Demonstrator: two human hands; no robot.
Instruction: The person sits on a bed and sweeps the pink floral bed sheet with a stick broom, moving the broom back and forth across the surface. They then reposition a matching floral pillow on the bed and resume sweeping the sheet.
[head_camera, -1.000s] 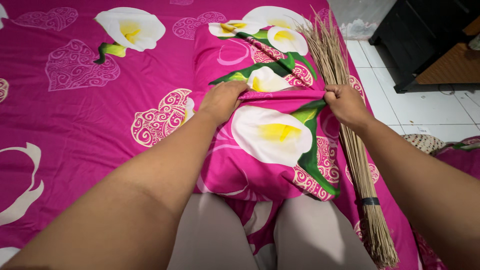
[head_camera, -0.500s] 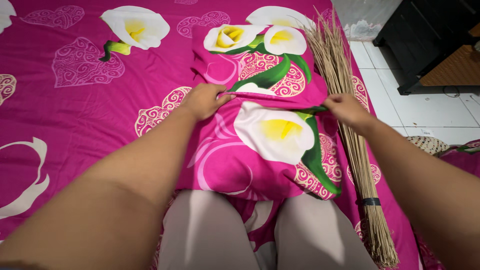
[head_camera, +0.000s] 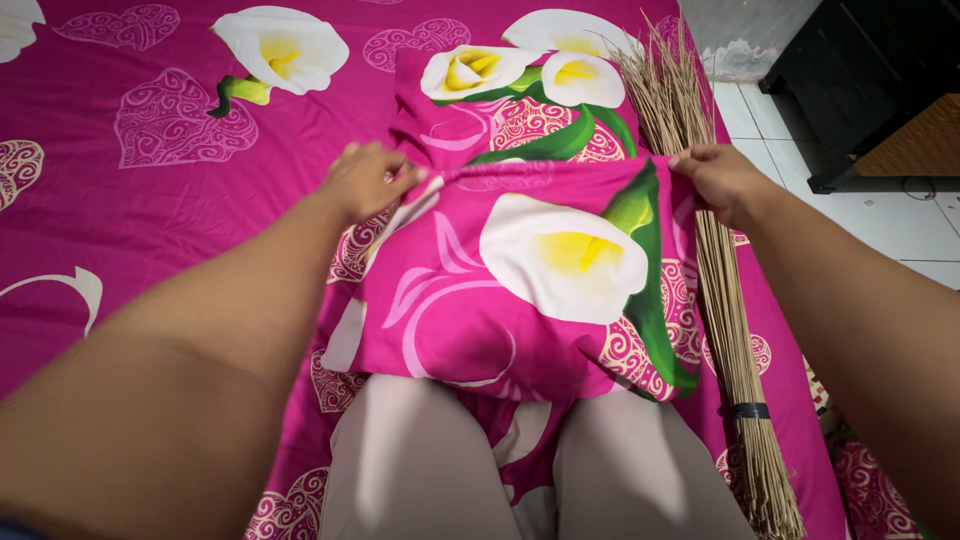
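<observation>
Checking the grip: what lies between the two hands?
In the head view, the pillowcase's top edge spans from left hand to right hand.

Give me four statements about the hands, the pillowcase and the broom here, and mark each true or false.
1. The left hand and right hand each grip an edge of the pink flowered pillowcase. True.
2. The stick broom lies to the left of the pillowcase. False: it lies on its right.
3. The right hand holds the broom. False: it holds the pillowcase edge.
4. The pillowcase lies over the person's legs. True.
</observation>
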